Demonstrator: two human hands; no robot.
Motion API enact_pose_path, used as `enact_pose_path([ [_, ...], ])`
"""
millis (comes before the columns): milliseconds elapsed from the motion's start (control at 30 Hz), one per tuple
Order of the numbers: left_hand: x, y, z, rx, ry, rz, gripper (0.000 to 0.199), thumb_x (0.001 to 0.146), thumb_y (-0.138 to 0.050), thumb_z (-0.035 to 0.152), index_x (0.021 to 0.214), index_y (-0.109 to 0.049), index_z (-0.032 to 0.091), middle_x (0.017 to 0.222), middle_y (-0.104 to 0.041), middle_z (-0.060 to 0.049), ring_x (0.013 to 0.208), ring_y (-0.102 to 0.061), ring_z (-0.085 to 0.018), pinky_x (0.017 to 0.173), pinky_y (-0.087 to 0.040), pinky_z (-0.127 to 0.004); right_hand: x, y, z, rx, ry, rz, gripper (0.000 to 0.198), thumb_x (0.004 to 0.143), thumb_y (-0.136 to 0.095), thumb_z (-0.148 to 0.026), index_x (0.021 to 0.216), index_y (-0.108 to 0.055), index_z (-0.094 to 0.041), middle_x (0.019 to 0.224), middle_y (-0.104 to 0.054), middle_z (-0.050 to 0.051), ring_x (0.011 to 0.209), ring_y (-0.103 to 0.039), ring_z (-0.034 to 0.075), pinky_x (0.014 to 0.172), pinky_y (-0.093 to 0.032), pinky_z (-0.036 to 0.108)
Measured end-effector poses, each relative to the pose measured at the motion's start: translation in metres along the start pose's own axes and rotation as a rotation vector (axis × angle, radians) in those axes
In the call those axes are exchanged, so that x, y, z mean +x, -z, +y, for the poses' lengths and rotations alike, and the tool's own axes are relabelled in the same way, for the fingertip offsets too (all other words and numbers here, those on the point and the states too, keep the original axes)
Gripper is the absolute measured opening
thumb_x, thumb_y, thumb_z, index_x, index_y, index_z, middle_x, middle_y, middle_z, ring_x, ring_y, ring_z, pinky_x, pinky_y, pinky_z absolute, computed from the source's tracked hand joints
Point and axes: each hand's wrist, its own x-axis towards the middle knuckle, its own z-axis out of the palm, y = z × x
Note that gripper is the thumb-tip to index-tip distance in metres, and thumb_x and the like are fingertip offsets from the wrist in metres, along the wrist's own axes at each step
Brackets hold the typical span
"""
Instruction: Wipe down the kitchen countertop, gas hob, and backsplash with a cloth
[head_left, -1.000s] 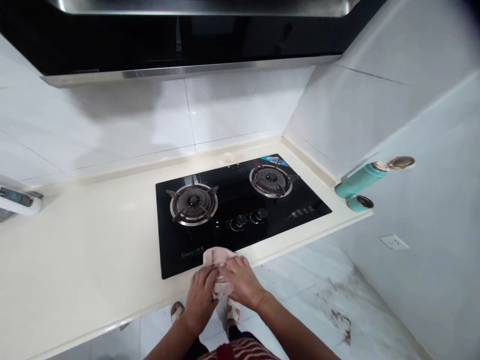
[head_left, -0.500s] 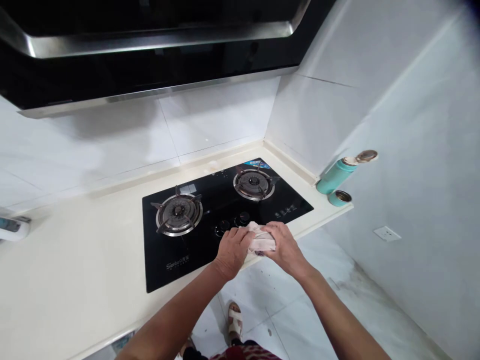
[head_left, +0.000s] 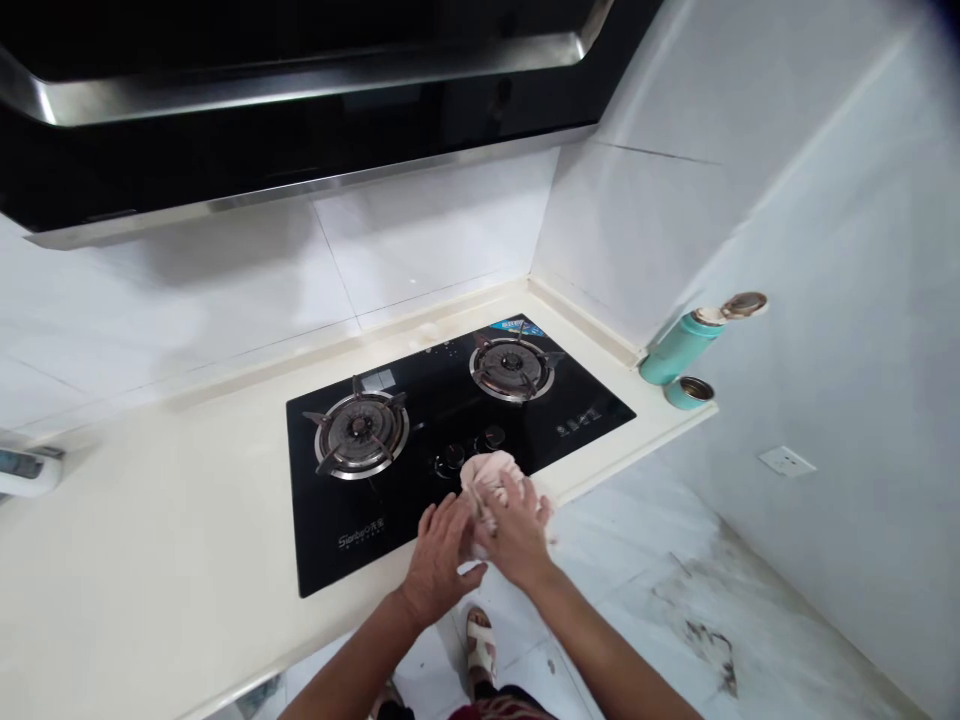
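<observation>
A crumpled pale pink cloth (head_left: 491, 475) lies at the front edge of the black gas stove (head_left: 427, 425), just below the control knobs (head_left: 451, 458). My right hand (head_left: 517, 530) is over the cloth, its fingers curled into the fabric and gripping it. Beside it, my left hand (head_left: 442, 555) is open, fingers stretched forward and thumb apart. Its fingertips come close to the cloth's left side; whether they touch it I cannot tell. Two round burners with pan supports, the left burner (head_left: 361, 432) and the right burner (head_left: 513, 367), stand behind the hands.
A black range hood (head_left: 300, 130) overhangs the stove. At the counter's right end stand a teal flask (head_left: 679, 348) with its lid flipped back and a teal cup (head_left: 688, 393). A white device (head_left: 30, 472) sits far left on the cream counter (head_left: 165, 520). A wall socket (head_left: 786, 461) is at right.
Both hands held the folded cloth between them before. Now the left hand has let go and shifted left and nearer me, while the cloth is looser and spread under the right hand.
</observation>
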Motion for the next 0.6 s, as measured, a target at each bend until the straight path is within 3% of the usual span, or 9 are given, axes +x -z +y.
enact_pose_path([
  [67, -0.012, 0.008, -0.018, 0.073, -0.055, 0.055, 0.089, 0.079, -0.065, 0.04, 0.154, -0.028, 0.012, 0.152, -0.047, -0.021, 0.147, -0.036, -0.033, 0.119, -0.026, -0.052, -0.009, -0.018, -0.028, -0.007, 0.094, -0.028, 0.055, 0.08, -0.068, -0.051, 0.132, -0.06, -0.034, 0.154, -0.039, 0.013, 0.139, -0.026, 0.052, 0.103, -0.018, 0.079],
  [133, -0.024, 0.015, -0.033, 0.122, -0.125, 0.03, 0.094, 0.075, -0.069, 0.044, 0.154, -0.028, 0.013, 0.155, -0.043, -0.022, 0.148, -0.034, -0.034, 0.119, -0.026, -0.053, -0.02, -0.031, -0.043, 0.026, 0.158, -0.037, 0.065, 0.075, -0.072, -0.053, 0.135, -0.057, -0.034, 0.153, -0.041, 0.012, 0.14, -0.026, 0.051, 0.106, -0.014, 0.078],
  [233, -0.032, 0.018, -0.044, 0.144, -0.226, -0.039, 0.101, 0.069, -0.077, 0.053, 0.151, -0.033, 0.015, 0.158, -0.036, -0.025, 0.15, -0.029, -0.037, 0.116, -0.03, -0.054, -0.028, -0.035, -0.031, 0.063, 0.205, -0.021, 0.057, 0.075, -0.071, -0.051, 0.128, -0.061, -0.033, 0.144, -0.052, 0.007, 0.14, -0.029, 0.044, 0.114, -0.011, 0.07],
  [367, -0.018, 0.011, -0.046, 0.187, -0.239, -0.014, 0.091, 0.07, -0.077, 0.054, 0.146, -0.042, 0.017, 0.159, -0.035, -0.025, 0.149, -0.03, -0.04, 0.114, -0.033, -0.056, -0.013, -0.021, 0.033, 0.048, 0.127, 0.095, 0.024, 0.083, -0.06, -0.036, 0.103, -0.07, -0.029, 0.133, -0.058, 0.004, 0.14, -0.032, 0.034, 0.118, -0.013, 0.062],
  [500, -0.006, 0.006, -0.046, 0.213, -0.203, -0.051, 0.063, 0.079, -0.069, 0.046, 0.136, -0.056, 0.024, 0.155, -0.046, -0.013, 0.146, -0.037, -0.034, 0.114, -0.034, -0.05, 0.024, 0.008, 0.116, -0.004, -0.168, 0.174, 0.028, 0.087, -0.047, -0.031, 0.102, -0.071, -0.027, 0.146, -0.049, 0.006, 0.143, -0.027, 0.037, 0.113, -0.02, 0.068],
  [600, -0.005, 0.005, -0.047, 0.189, -0.192, -0.026, 0.052, 0.079, -0.068, 0.047, 0.125, -0.064, 0.025, 0.152, -0.05, -0.011, 0.143, -0.041, -0.034, 0.113, -0.035, -0.05, 0.058, 0.035, 0.178, -0.015, -0.447, 0.223, 0.034, 0.085, -0.043, -0.033, 0.103, -0.072, -0.029, 0.148, -0.047, 0.006, 0.142, -0.031, 0.038, 0.108, -0.027, 0.069],
])
